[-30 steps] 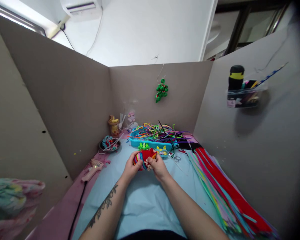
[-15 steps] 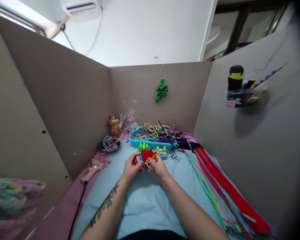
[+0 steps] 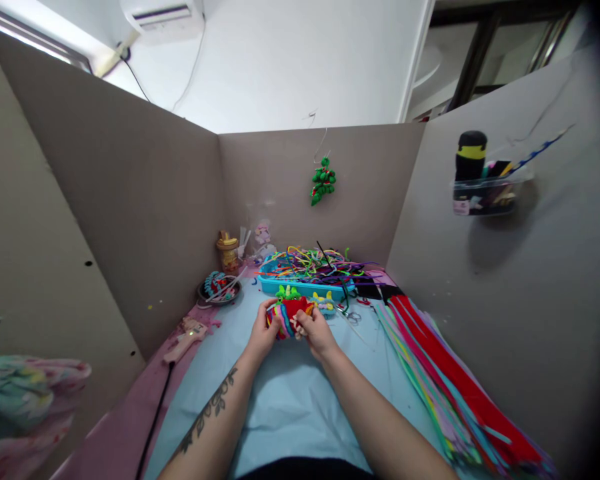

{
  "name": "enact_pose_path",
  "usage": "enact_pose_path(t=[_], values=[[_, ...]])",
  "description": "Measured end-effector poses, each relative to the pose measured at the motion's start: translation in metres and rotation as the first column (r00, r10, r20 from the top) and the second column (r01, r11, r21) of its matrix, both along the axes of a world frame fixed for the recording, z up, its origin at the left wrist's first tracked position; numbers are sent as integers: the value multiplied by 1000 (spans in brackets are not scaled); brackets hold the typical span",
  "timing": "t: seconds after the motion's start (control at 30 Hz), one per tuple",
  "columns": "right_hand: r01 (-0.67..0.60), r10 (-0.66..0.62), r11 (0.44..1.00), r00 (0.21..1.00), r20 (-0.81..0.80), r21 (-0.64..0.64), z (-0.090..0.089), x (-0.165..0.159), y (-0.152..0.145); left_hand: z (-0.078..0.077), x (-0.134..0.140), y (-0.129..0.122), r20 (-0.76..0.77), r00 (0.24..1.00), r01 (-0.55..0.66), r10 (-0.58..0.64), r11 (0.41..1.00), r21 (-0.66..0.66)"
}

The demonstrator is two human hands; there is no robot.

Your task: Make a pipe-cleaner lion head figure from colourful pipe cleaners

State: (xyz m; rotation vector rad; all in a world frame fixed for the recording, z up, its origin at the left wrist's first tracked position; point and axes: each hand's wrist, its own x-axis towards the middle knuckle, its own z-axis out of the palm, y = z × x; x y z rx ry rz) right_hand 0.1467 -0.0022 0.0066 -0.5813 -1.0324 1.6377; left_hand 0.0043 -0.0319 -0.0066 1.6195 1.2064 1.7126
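Between both hands I hold a fuzzy pipe-cleaner figure (image 3: 293, 311), red on top with rainbow stripes on its left side and small pale bits at its lower right. My left hand (image 3: 263, 331) is closed around the striped side, its thumb on the front. On the right, the thumb and fingers of my right hand (image 3: 318, 332) pinch the red part near the pale bits. Just behind it are a bright green fuzzy piece (image 3: 287, 293) and a yellow and blue fuzzy piece (image 3: 324, 304). My fingers cover part of the figure.
A blue tray (image 3: 300, 289) heaped with coloured pipe cleaners stands at the back, scissors (image 3: 353, 318) to its front right. Long pipe-cleaner bundles (image 3: 460, 373) line the right side. At left are a dark bowl (image 3: 235, 293) and a pink glue gun (image 3: 186, 340) with a black cord.
The figure has turned slightly in my hands, so its stripes and pale bits show more. My left fingers have shifted a little on it; the surroundings look the same.
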Motion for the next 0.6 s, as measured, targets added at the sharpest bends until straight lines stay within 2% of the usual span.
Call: enact_pose_path(t=[0.07,0.17,0.27,0.4,0.5,0.57,0.6], values=[[27,-29,998,999,-31,-64,1,-2,0,-1,2,0,-34,999,-27,30,996,80],[19,-26,993,998,-60,-117,1,-5,0,-2,4,1,-211,974,-40,76,985,167],[3,-11,993,998,-64,-121,-2,-5,-1,-2,4,0,-275,958,-42,84,987,158],[-18,11,991,998,-56,-132,-3,-6,-2,1,5,0,-250,965,-39,73,989,140],[-34,25,988,998,-62,-150,0,-3,-1,2,7,0,-145,988,-43,53,997,67],[-77,61,984,993,-101,-159,4,0,0,3,6,2,57,998,-37,39,998,-44],[-97,77,982,989,-127,-162,5,2,0,3,5,4,201,979,-12,33,995,-102]])
